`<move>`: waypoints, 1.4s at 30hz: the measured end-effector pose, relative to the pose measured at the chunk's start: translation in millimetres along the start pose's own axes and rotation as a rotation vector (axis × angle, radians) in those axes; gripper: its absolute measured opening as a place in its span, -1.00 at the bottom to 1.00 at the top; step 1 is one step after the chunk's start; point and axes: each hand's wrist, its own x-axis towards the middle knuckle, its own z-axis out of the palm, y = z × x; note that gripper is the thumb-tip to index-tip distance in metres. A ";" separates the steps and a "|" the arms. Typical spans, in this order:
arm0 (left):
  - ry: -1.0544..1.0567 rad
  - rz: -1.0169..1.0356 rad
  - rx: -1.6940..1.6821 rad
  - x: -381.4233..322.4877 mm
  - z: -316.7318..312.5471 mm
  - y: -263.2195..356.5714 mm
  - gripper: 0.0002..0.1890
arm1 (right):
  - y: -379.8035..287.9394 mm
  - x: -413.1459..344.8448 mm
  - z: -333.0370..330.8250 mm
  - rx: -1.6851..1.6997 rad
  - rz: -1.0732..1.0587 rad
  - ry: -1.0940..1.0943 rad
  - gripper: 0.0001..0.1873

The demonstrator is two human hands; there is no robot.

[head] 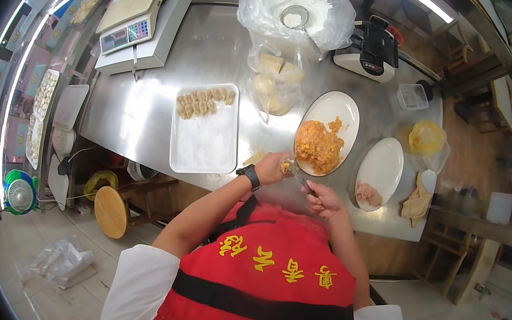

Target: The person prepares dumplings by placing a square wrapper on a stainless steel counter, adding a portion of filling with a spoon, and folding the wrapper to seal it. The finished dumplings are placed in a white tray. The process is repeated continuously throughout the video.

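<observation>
My left hand (pixel 272 168), a black watch at its wrist, cups a wonton wrapper with orange filling (pixel 285 166) in it. In my right hand (pixel 323 200) is a metal spreading knife (pixel 300 179), its blade end at the filling. Just beyond my hands lies a white oval plate (pixel 345 105) heaped with orange minced filling (pixel 317 146). A few pale square wrappers (pixel 254 158) rest on the steel table by my left wrist. Left of them, a white tray (pixel 203 146) carries rows of folded wontons (pixel 202 101) along its far end.
A second oval plate (pixel 384 164) holds pink minced meat (pixel 369 194); a tan cloth (pixel 417 200) lies beside it. Farther back are a bag of wrappers (pixel 275 83), a flour bag (pixel 256 1) with a strainer (pixel 294 17), a scale (pixel 130 15) and a banknote counter (pixel 369 49). A wooden stool (pixel 110 212) stands below left.
</observation>
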 end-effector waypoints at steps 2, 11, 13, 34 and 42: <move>-0.004 -0.062 0.010 2.1 -1.2 3.3 -0.71 | -2.0 -1.1 -6.2 0.056 -0.052 -0.029 -0.67; -0.007 -0.089 -0.098 29.6 10.4 7.9 -0.64 | -51.3 -23.7 -2.4 -0.281 -0.266 0.300 -0.63; -0.025 -0.054 -0.114 41.9 10.1 11.7 -0.63 | -57.3 -21.6 -13.8 -0.296 -0.384 0.424 -0.60; -0.135 0.055 0.158 69.1 -0.1 36.7 -0.69 | -69.5 -57.9 18.9 -1.097 -0.602 0.551 -0.66; -0.187 -0.014 0.031 66.8 -2.9 45.5 -0.64 | -41.8 -38.1 28.2 -0.996 -0.709 0.685 -0.67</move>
